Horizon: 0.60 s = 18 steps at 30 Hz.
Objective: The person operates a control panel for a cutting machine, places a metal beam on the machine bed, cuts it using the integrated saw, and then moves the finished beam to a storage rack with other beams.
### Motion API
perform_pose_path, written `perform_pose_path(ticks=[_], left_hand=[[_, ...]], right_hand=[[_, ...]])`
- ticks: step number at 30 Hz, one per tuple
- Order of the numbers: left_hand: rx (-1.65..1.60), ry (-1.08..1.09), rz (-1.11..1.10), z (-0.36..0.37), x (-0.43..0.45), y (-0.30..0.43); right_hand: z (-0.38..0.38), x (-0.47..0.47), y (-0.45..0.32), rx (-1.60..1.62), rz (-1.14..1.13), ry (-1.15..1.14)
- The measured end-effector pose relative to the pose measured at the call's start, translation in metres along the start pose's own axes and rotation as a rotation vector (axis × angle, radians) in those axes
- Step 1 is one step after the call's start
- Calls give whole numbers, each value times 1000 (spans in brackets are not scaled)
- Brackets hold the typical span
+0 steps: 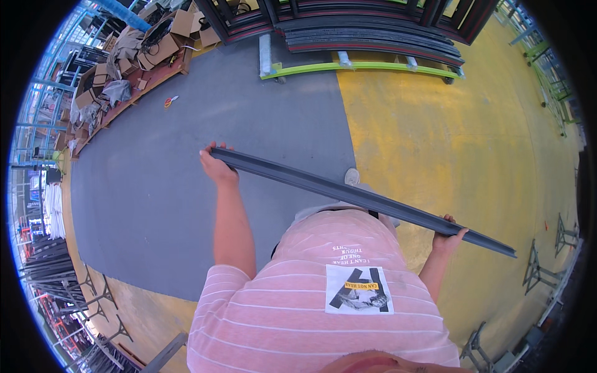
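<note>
A long dark grey channel-shaped profile [326,185] lies slantwise across the front of my body, its left end farther from me than its right. My left hand [220,163] grips it at the left end, with the fingertips showing past the far edge. Nearer its other end, my right hand [448,234] holds the profile from below, the thumb on the near edge and fingertips over the far one. The right tip of the profile sticks out beyond my right hand.
Ahead, a green wheeled cart [317,68] bears stacked dark profiles [368,37] and frames. Scissors [170,101] lie on the grey floor near a low red platform [154,77] with cardboard boxes. Metal stands [541,268] are at the right; more dark profiles [51,270] are piled at the left.
</note>
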<state>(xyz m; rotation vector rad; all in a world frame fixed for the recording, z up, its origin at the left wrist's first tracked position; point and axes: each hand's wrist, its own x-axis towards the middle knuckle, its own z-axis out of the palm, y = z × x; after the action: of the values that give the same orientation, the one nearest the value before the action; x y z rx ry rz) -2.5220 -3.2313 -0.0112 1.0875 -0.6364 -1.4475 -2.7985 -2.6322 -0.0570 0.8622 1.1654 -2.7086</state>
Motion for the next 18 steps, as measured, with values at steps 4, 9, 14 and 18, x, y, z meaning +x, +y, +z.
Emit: perform_pose_path(ticks=[4,9,14,18], left_hand=[[25,322,74,34,26,-12],[81,413,67,134,87,-49],[90,353,-25,214,177,-132],[258,139,-228,270,262,-222]], right_hand=[[162,107,36,-125,83,-101],[370,184,57,-253,4,-199],[493,277,142,-350,-36,-193],[506,350,216,-388,43,-32]])
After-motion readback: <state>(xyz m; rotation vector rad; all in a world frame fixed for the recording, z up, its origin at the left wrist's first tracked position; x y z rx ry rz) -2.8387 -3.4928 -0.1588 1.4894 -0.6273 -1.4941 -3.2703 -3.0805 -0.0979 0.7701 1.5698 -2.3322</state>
